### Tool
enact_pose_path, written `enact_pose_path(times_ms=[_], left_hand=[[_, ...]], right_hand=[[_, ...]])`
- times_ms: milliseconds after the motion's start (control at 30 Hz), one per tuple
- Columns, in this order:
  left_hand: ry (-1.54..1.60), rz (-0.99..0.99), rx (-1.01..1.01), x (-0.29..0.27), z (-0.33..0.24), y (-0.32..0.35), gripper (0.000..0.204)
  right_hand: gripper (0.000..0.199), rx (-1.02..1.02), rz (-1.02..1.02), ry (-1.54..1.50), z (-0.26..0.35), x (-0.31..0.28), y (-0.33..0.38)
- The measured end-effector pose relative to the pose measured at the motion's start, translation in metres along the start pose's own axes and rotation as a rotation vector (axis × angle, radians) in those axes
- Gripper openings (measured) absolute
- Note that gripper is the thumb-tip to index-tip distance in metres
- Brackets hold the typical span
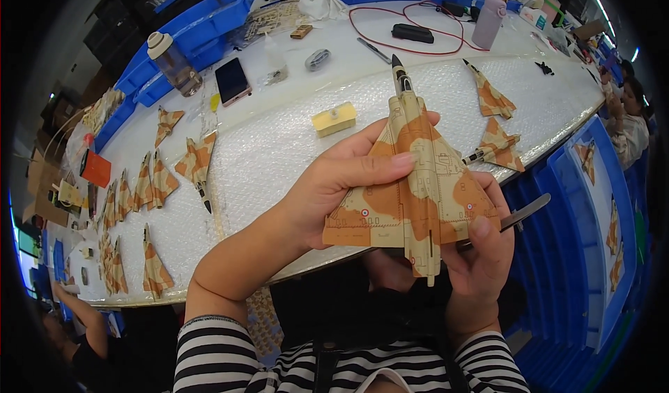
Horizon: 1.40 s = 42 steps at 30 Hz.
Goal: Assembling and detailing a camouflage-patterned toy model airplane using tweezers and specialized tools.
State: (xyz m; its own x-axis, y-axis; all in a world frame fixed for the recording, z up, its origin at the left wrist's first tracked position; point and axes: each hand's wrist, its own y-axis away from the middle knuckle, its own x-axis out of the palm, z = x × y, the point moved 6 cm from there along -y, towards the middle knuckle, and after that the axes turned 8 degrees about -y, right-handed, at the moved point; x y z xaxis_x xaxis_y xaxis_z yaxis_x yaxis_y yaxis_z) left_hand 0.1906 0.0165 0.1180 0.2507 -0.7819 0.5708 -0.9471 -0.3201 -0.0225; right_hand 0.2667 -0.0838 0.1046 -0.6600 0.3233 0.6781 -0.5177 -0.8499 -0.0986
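Note:
A tan and orange camouflage model fighter jet point(420, 194) is held up in front of me, its dark nose pointing away. My left hand point(341, 173) grips it from the left, thumb across the fuselage and fingers underneath. At the rear of the right wing, my right hand point(481, 260) pinches the edge. A flat silver metal tool point(528, 210) with a rounded end sticks out from that same hand; its other end is hidden. Just beyond the left hand, a yellow sponge-like block point(334, 119) lies on the bubble-wrapped table point(272, 156).
Several similar jets point(157, 271) lie at the left, with others point(488, 93) at the right. A phone point(232, 81), a clear bottle point(174, 64) and a pink flask point(489, 22) stand or lie farther back. Blue bins point(564, 253) are stacked at my right. Other people sit at both sides.

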Motion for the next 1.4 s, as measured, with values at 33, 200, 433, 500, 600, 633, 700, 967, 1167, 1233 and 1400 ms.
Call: enact_pose_path(times_ms=[33,200,433,500,600,633,700,967,1167,1233,1400], left_hand=[[-0.026,-0.017,-0.006,0.001,0.001,0.000,0.050],[-0.078,-0.055,-0.033,0.002,0.001,0.003,0.051],[-0.012,-0.107,-0.152,-0.034,0.011,0.033,0.043],[-0.011,-0.144,-0.183,-0.051,0.018,0.045,0.043],[-0.005,-0.198,-0.243,-0.079,0.037,0.062,0.045],[-0.002,-0.214,-0.264,-0.086,0.041,0.065,0.045],[-0.030,-0.216,-0.262,-0.095,0.042,0.067,0.045],[-0.154,-0.066,-0.127,-0.123,0.044,0.054,0.041],[0.003,-0.012,-0.189,-0.135,0.049,0.057,0.046],[0.046,0.022,-0.219,-0.138,0.051,0.057,0.045],[0.080,0.065,-0.278,-0.139,0.052,0.057,0.043]], right_hand=[[0.044,0.002,0.001,-0.002,0.000,0.000,0.000],[0.043,0.025,0.030,-0.017,-0.003,-0.001,0.002],[0.037,-0.047,0.269,0.417,-0.023,-0.017,-0.012],[0.034,-0.099,0.275,0.627,-0.025,-0.021,-0.022],[0.031,-0.104,0.185,0.709,-0.033,-0.022,-0.054],[0.027,-0.110,0.151,0.729,-0.037,-0.022,-0.067],[0.018,-0.141,0.209,0.812,-0.053,-0.008,-0.093],[0.012,-0.447,0.407,1.157,-0.102,0.037,-0.158],[0.016,-0.338,0.350,1.103,-0.109,0.024,-0.157],[0.020,-0.355,0.338,1.111,-0.110,0.024,-0.157],[0.021,-0.390,0.346,1.132,-0.113,0.023,-0.156]])
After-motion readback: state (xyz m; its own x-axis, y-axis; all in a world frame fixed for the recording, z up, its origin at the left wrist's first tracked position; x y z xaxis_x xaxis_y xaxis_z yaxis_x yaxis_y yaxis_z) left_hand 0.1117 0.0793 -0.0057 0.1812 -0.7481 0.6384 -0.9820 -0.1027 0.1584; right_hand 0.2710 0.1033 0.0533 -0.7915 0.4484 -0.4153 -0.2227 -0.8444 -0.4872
